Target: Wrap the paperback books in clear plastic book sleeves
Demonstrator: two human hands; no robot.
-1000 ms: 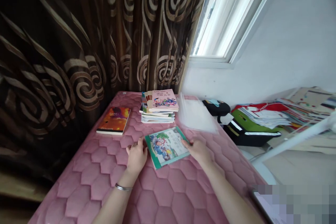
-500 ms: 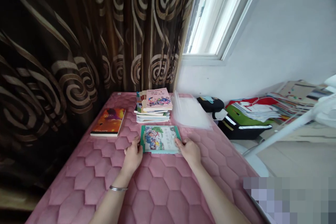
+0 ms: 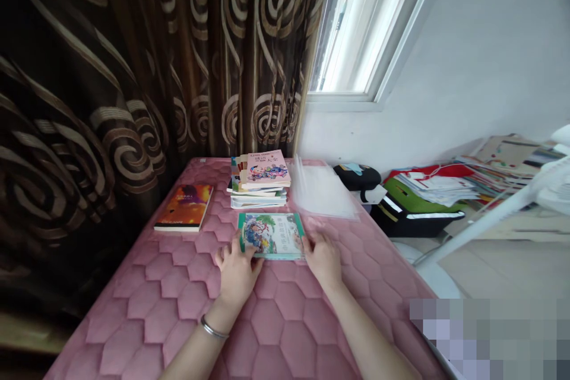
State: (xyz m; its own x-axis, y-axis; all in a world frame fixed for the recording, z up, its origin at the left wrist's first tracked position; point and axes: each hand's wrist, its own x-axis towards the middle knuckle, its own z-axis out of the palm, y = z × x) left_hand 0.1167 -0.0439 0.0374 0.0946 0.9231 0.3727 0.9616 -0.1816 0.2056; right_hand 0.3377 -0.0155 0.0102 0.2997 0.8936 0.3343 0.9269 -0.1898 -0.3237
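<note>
Evidently, 2 hands at green book (image 3: 272,236), lying flat on pink mattress (image 3: 285,332): left hand (image 3: 238,270) at left edge, right hand (image 3: 323,258) at right, likely steadying it; finger closure unclear.

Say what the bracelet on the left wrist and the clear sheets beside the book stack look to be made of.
Bracelet: probably polished metal, given its silvery shine.
Clear sheets: likely thin, smooth plastic film; the pink mattress shows faintly through them.
</note>
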